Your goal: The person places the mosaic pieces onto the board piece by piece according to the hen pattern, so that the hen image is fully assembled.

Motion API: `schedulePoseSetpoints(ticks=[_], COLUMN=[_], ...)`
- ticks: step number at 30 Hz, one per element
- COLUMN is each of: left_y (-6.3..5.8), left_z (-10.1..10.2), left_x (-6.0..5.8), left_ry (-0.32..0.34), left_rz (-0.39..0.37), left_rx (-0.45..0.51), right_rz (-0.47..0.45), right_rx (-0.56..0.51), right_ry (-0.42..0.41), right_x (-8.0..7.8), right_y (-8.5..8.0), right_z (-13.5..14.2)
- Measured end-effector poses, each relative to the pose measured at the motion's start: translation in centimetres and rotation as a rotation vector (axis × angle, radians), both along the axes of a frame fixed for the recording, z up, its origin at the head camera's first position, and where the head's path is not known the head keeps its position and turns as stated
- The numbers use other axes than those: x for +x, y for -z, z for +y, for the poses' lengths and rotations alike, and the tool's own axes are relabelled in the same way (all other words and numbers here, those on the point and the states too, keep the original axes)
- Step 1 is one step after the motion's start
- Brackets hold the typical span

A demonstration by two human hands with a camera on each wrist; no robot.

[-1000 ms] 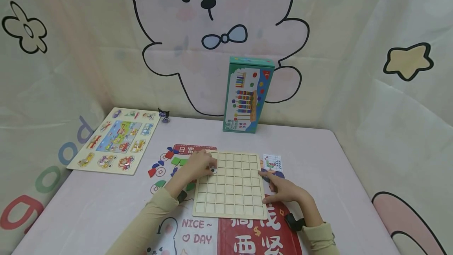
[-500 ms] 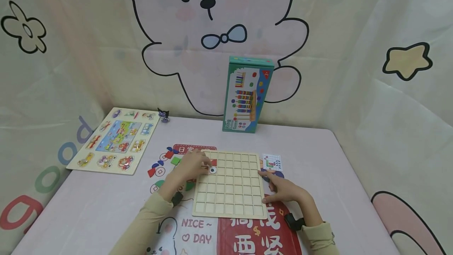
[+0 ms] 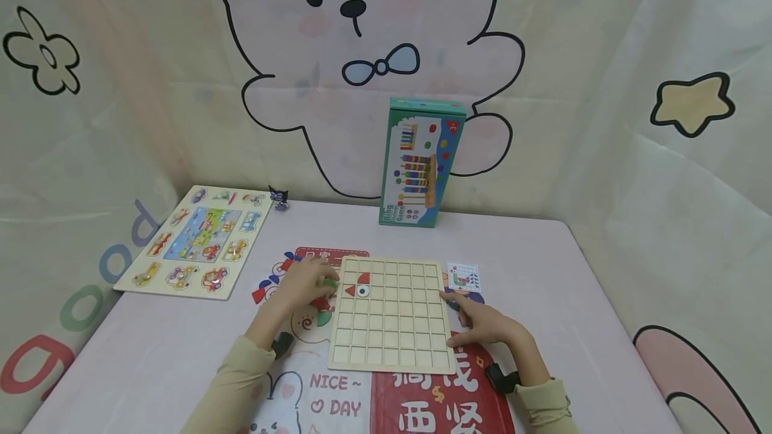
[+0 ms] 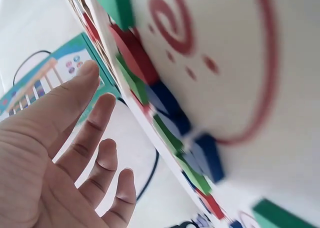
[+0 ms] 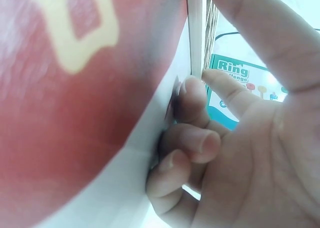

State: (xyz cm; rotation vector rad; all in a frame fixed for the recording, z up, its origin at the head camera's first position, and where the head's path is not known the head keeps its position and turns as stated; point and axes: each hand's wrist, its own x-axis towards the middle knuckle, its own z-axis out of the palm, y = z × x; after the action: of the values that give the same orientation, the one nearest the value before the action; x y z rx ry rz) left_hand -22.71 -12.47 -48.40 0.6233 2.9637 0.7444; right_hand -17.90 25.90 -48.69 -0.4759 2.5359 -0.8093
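A pale wooden grid board lies flat on the table. In its upper left cells sit a red piece with a curved side, a red triangle and a round white piece with a dark dot. My left hand is just left of the board over loose coloured pieces, partly covering them. The left wrist view shows its fingers spread and loosely bent, with nothing between them; green, red and blue blocks lie beside it. My right hand touches the board's right edge with thumb and forefinger, the other fingers curled under.
A small pattern card lies right of the board. A picture puzzle board and a small dark figurine are at the back left. A green game box stands against the backdrop. A printed mat lies under the grid board.
My left hand has drawn back left from the board's upper left cells, uncovering the round white piece, the red curved piece and the red triangle. My right hand stays at the right edge.
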Motion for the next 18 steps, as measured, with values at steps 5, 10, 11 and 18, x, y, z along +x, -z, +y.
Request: schedulePoseSetpoints(ticks=[5,10,11,18], left_y=[0.2,0.1,0.0,-0.2], left_z=[-1.6,-3.0,-3.3,-4.8], left_x=[-0.1,0.1,0.1,-0.2], left_ry=[0.002,-0.049,-0.059,-0.109], left_rz=[0.057,0.067,0.065,0.013], left_rx=[-0.003,-0.032,-0.037,-0.047], right_rz=[0.006,0.009,0.010,0.018], right_rx=[0.006,0.007,0.007,0.005], right_ry=[0.000,0.001,0.000,-0.004], right_x=[0.1,0.1,0.1,0.1], right_y=[0.0,0.0,0.0,0.0], right_z=[0.0,0.1,0.1,0.1])
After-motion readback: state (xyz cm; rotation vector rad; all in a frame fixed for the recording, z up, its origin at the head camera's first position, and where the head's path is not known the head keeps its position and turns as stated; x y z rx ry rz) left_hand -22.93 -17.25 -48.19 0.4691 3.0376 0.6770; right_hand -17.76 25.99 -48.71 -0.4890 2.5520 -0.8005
